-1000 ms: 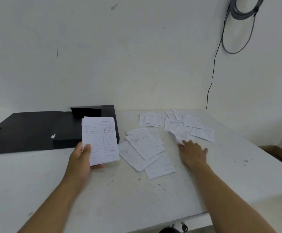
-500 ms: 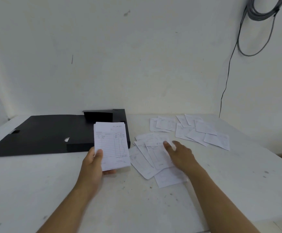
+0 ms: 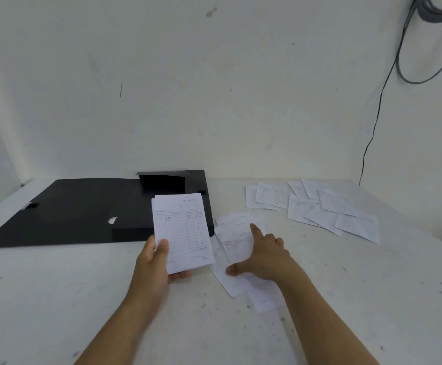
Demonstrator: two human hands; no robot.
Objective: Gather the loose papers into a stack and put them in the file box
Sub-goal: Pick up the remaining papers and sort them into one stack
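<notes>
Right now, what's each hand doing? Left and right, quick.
Left hand: closed on the stack of papers, held up in front of the file box.
Right hand: open, fingers spread over the near loose papers, holding nothing.

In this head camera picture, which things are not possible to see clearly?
- Papers under the right hand: the hand and motion blur hide how many lie there, and whether any is gripped.
- Writing on the stack in the left hand: too small to read.
- Inside of the file box: black, partly behind the stack.
- Far papers: overlapping, count unclear.
- Cable: cut off by the top edge.
</notes>
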